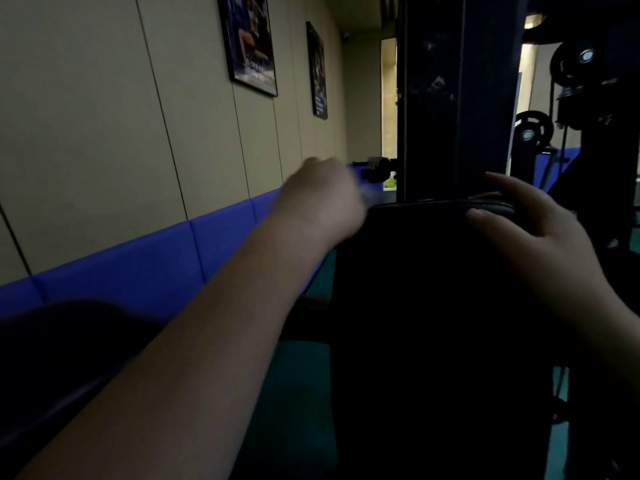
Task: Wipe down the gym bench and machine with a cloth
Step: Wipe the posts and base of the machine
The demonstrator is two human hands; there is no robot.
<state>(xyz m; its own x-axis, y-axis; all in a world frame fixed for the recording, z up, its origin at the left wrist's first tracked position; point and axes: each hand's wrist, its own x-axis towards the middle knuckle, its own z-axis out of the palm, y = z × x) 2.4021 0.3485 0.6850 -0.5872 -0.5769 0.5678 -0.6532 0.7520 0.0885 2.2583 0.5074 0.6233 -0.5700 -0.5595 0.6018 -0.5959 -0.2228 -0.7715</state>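
Observation:
The black bench back pad [433, 289] stands upright in front of me, very dark. My right hand [530, 220] grips its top edge, thumb on the front face and fingers reaching over the back. My left hand [322, 199] is blurred by motion at the pad's upper left corner, its fingers curled in like a fist. No cloth shows clearly; I cannot tell whether the hand holds one. Behind the pad rises the machine's black upright post [450, 98].
A beige panelled wall with a blue padded band [138, 265] runs along the left, with two framed posters [252, 43] on it. Cable pulleys [575, 64] and weight plates [531, 129] stand at the right. The floor [304, 375] is green. A dark rounded shape fills the lower left.

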